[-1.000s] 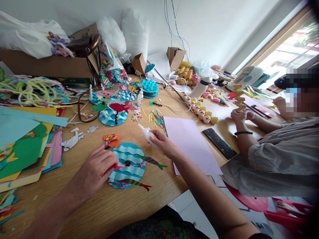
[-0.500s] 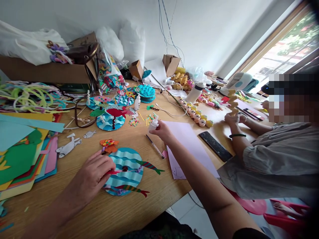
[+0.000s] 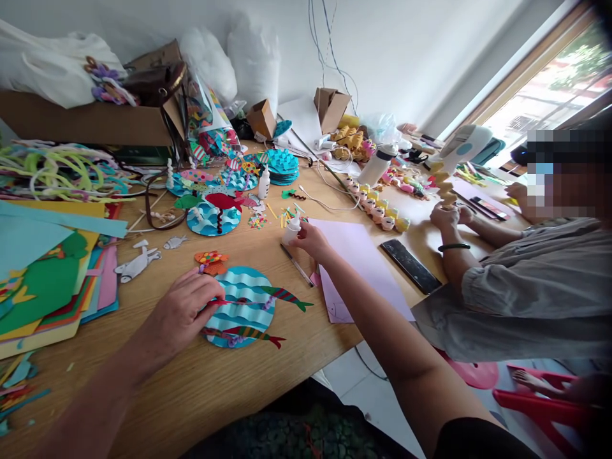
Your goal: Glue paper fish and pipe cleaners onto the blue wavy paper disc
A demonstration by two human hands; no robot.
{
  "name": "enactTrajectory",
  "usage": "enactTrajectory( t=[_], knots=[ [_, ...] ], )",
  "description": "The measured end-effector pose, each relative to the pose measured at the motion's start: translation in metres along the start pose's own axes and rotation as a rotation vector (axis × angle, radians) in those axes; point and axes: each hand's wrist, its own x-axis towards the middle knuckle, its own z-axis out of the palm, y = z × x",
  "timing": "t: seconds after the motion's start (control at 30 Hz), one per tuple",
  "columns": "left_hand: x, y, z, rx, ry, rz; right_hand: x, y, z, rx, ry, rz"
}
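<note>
My left hand [image 3: 184, 312] rests on the left edge of a round blue wavy paper disc [image 3: 246, 293] and pinches a red strip lying across it. Striped paper fish [image 3: 287, 296] stick out from the disc's right and lower sides. My right hand [image 3: 312, 241] is farther back on the table, closed around a small white glue bottle [image 3: 291, 229] that stands upright beside a sheet of lilac paper [image 3: 358, 261]. A pen [image 3: 296, 264] lies just in front of that hand.
Stacked coloured paper [image 3: 48, 280] fills the left; finished fish discs [image 3: 213, 213], pipe cleaners [image 3: 62, 172] and boxes crowd the back. A second person [image 3: 526, 293] sits at the right, working with both hands. A black ruler-like bar [image 3: 411, 266] lies by the lilac sheet.
My right hand has carried the glue bottle away from the disc, back and to the right, and stood it upright by the lilac paper. The left hand stays on the disc.
</note>
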Motion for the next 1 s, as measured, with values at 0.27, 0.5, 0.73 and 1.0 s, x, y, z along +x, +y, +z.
enactTrajectory(
  t=[0.27, 0.5, 0.73, 1.0],
  knots=[
    [0.008, 0.004, -0.003, -0.041, 0.000, -0.039, -0.062, -0.036, -0.037, -0.171, 0.294, -0.013],
    [0.013, 0.008, -0.004, -0.062, 0.014, -0.087, -0.121, -0.141, -0.030, -0.288, -0.189, -0.588],
    [0.014, 0.003, -0.001, -0.084, 0.051, -0.102, -0.104, -0.154, 0.015, -0.787, -0.392, -0.591],
    [0.013, -0.001, 0.001, -0.114, 0.054, -0.168, -0.103, -0.157, 0.025, -0.884, -0.393, -0.493]
  ],
)
